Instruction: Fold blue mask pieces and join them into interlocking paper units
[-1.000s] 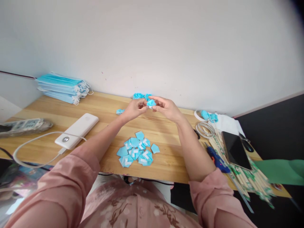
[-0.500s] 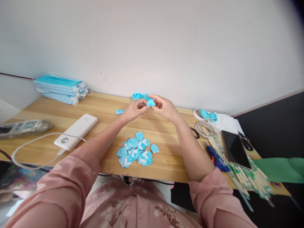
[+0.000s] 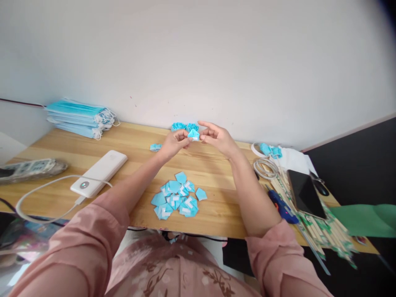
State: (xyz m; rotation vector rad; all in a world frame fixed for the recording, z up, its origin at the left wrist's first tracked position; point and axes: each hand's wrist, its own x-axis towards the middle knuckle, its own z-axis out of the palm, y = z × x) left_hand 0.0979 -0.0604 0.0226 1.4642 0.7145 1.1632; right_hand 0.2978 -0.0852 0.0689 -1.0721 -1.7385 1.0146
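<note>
A small folded light-blue paper piece point(image 3: 193, 134) is pinched at its left edge by my left hand point(image 3: 173, 143), above the back middle of the table. It has a pointed top and a white strip along its lower edge. Just to its right, my right hand point(image 3: 220, 139) has its index finger stretched out and its fingers apart, the thumb close to the piece's edge. Behind the hands, blue ruffled paper flowers point(image 3: 178, 126) stand by the wall. Nearer me lies a pile of folded blue paper pieces point(image 3: 175, 201), several with white strips.
A stack of blue face masks point(image 3: 76, 117) and a white power bank point(image 3: 99, 174) with a cable lie left. A small blue folded roll point(image 3: 155, 147) is left of my hands. To the right are a blue glue gun point(image 3: 282, 206), a phone point(image 3: 306, 194), wrapped chopsticks point(image 3: 328, 235) and a cable coil point(image 3: 265, 168).
The paper piece has tipped so its white strip shows, and it has shifted slightly left. My right hand has let go of it and moved a little right, its fingers spreading.
</note>
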